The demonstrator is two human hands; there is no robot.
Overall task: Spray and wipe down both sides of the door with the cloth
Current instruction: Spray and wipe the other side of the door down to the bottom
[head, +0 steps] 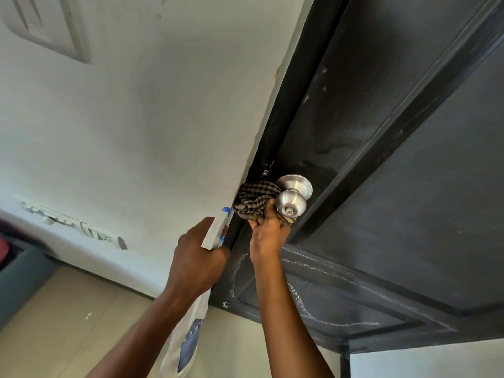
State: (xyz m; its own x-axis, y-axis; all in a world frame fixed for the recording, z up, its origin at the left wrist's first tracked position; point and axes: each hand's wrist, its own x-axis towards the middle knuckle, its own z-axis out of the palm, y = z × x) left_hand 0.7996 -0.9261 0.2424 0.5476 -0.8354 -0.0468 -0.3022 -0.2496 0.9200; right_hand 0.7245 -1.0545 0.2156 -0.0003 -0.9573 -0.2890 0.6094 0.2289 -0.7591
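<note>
A black panelled door (381, 132) fills the right side, with a round silver knob (291, 203) near its left edge. My right hand (268, 233) is shut on a bunched black-and-tan checked cloth (255, 201), pressed against the door just left of and under the knob. My left hand (197, 259) grips a white spray bottle (188, 342) with a blue nozzle (226, 211) and blue label, held upright beside the door frame's edge. White streaks mark the door's lower panel.
A white wall (136, 118) lies to the left, with a switch plate (46, 25) at top left and a white power strip (73, 227) low on it. Beige floor tiles (68, 323) sit below. A dark grey object (16, 276) stands at the far left.
</note>
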